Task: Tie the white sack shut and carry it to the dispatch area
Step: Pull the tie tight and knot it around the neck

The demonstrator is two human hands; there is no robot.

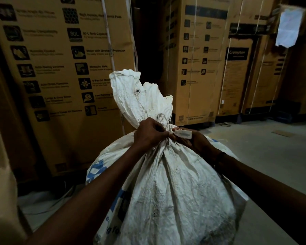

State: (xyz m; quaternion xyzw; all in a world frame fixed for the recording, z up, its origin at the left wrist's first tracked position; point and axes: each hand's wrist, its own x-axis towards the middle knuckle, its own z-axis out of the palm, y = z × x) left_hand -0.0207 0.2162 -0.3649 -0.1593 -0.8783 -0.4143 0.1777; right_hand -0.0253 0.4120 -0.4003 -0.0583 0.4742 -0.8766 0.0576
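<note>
A full white sack (168, 188) with blue print stands upright in front of me, its neck gathered and its loose top (140, 96) sticking up. A thin tie is wound round the neck, ending in a small white plastic seal tag (183, 133). My left hand (149, 134) pinches the tie at the neck from the left. From the right, my right hand (195, 141) holds the seal tag against the neck; its fingertips are partly hidden behind the tag.
Tall brown cardboard cartons stand close on the left (64, 68) and behind (201, 64), with more on the right (240, 76). Grey concrete floor (265, 156) opens to the right. A white sheet of paper (289, 25) hangs at the top right.
</note>
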